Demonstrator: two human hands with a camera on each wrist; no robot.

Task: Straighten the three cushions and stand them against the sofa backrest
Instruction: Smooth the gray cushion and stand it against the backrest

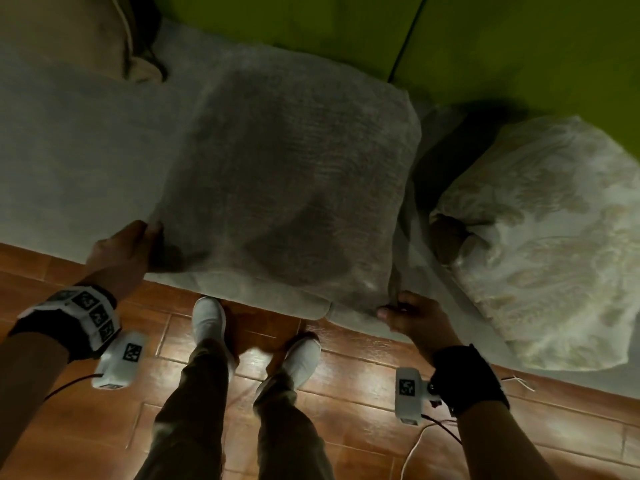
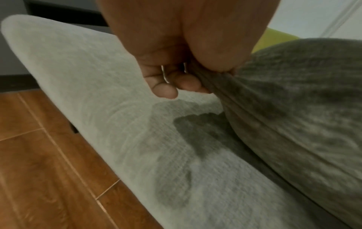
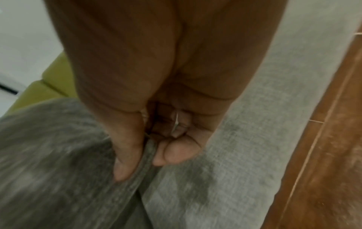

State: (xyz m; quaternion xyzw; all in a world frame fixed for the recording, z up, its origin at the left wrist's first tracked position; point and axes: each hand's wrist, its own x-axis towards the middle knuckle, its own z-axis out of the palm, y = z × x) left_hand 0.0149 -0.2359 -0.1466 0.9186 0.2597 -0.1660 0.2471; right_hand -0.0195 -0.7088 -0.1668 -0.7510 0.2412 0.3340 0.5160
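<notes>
While lying flat on the sofa seat (image 1: 86, 161), the grey cushion (image 1: 287, 174) is held at both near corners: left hand (image 1: 121, 258) grip pinching the left corner, right hand (image 1: 415, 320) grip pinching the right one. Wrist views confirm it: thumb and fingers (image 2: 188, 83) clamp a fabric fold, same on the right (image 3: 127, 155). Only the head view shows the patterned cream cushion (image 1: 554, 244) to the right, a beige cushion (image 1: 69, 32) far left by the green backrest (image 1: 519, 46), white shoes (image 1: 207, 323) on the wood floor (image 1: 346, 393).
</notes>
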